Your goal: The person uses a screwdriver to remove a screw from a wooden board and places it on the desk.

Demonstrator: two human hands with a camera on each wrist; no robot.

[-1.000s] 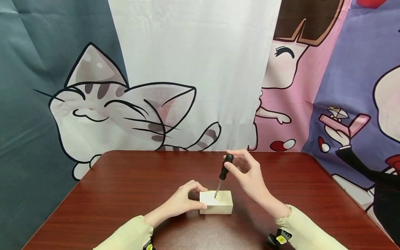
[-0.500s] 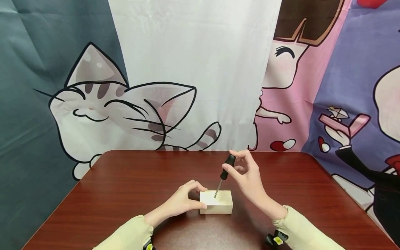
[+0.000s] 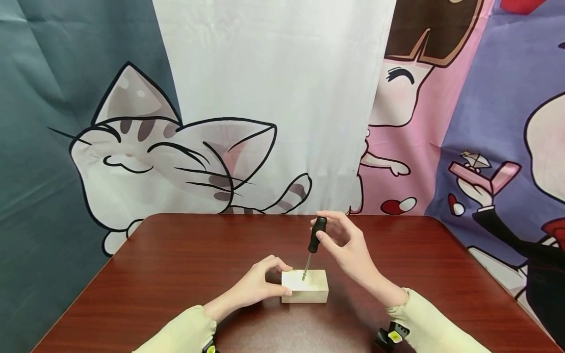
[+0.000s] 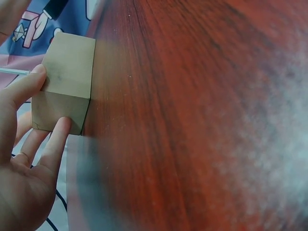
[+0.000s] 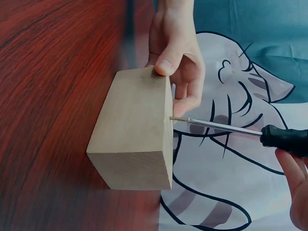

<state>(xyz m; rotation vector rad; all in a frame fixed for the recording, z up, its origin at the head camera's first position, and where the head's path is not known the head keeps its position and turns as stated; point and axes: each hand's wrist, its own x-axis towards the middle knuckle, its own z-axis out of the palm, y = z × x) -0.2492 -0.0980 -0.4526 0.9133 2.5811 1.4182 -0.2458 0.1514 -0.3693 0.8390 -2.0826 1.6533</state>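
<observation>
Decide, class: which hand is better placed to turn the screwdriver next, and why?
Probably the right hand: it holds the screwdriver by its black handle, in line with the screw, while the left hand grips the wooden block.

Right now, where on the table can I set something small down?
The table is bare left of the left hand, beyond it toward the backdrop, and right of the right hand. Crowded: the middle, where the hands hold the wooden block and screwdriver.

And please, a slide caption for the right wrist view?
Right hand holds black-handled screwdriver on screw in wooden block; left hand grips it.
</observation>
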